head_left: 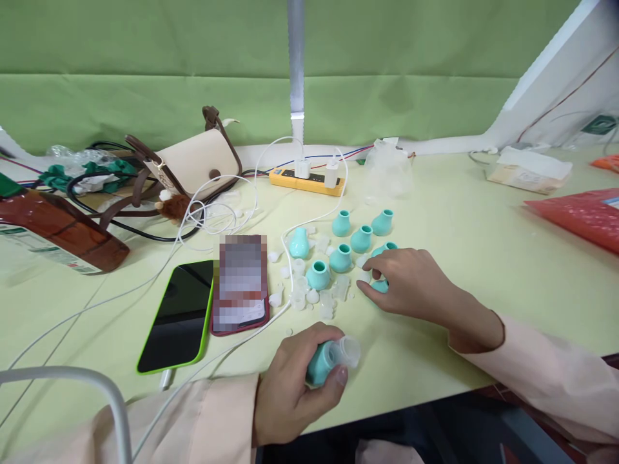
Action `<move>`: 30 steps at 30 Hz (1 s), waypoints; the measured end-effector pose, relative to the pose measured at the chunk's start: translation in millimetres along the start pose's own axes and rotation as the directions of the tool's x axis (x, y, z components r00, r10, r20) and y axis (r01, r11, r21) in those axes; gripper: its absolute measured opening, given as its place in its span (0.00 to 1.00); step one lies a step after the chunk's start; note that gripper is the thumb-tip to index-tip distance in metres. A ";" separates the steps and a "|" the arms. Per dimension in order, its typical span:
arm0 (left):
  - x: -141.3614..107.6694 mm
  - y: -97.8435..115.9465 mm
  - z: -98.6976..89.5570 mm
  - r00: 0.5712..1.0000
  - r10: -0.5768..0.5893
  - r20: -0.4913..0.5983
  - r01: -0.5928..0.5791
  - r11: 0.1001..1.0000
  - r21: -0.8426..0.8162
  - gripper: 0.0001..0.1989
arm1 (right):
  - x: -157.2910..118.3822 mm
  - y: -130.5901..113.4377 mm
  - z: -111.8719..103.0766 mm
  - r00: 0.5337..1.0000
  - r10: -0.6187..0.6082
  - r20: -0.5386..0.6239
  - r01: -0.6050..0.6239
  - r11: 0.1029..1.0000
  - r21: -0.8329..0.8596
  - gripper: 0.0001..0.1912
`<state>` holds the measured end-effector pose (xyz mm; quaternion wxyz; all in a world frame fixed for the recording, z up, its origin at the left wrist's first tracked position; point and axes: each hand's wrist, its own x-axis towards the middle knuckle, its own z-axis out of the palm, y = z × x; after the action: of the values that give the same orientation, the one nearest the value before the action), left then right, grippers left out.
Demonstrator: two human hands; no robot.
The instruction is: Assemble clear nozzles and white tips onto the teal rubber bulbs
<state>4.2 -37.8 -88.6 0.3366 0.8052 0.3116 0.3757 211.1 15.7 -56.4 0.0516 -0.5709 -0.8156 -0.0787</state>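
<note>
Near the table's front edge, my left hand point(297, 386) is wrapped round a teal bulb-shaped piece point(320, 365). A clear plastic cup-like part point(348, 351) sits at its mouth. My right hand point(411, 283) hovers over the right side of the group of teal pieces, thumb and fingertips apart, partly covering two of them. Its palm side is hidden. Several teal pieces stand mouth up, among them one point(318, 276) at the front and one point(382, 222) at the back. Another teal piece point(299, 243) shows no opening. Small clear parts point(326, 303) lie scattered among them.
Two phones, one green-edged point(178, 316) and one red-edged point(264, 312), lie left of the pieces, with white cables around. Behind are a yellow power strip point(307, 182), a handbag point(198, 161) and a plastic bag point(388, 171). A bottle point(62, 229) lies left, a red package point(580, 216) right.
</note>
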 end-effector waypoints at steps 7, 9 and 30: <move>-0.1 1.4 1.5 0.991 -0.096 -0.092 0.096 0.995 -0.003 0.09 | 0.6 0.6 1.1 0.998 -0.039 -0.046 0.042 0.997 0.070 0.12; 0.3 1.6 1.8 0.987 -0.120 -0.109 0.119 0.993 -0.010 0.09 | -2.4 -0.3 -2.5 0.985 -0.077 -0.156 0.097 0.988 0.121 0.11; 7.1 4.3 2.1 0.959 -0.201 -0.201 0.198 0.980 -0.034 0.07 | -11.7 -10.3 -25.7 0.931 -0.316 -0.183 0.294 0.350 0.889 0.06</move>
<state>10.7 -35.5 -83.5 0.3446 0.7247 0.4215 0.4225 205.2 -3.4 -33.9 0.3272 -0.2908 -0.8190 0.3710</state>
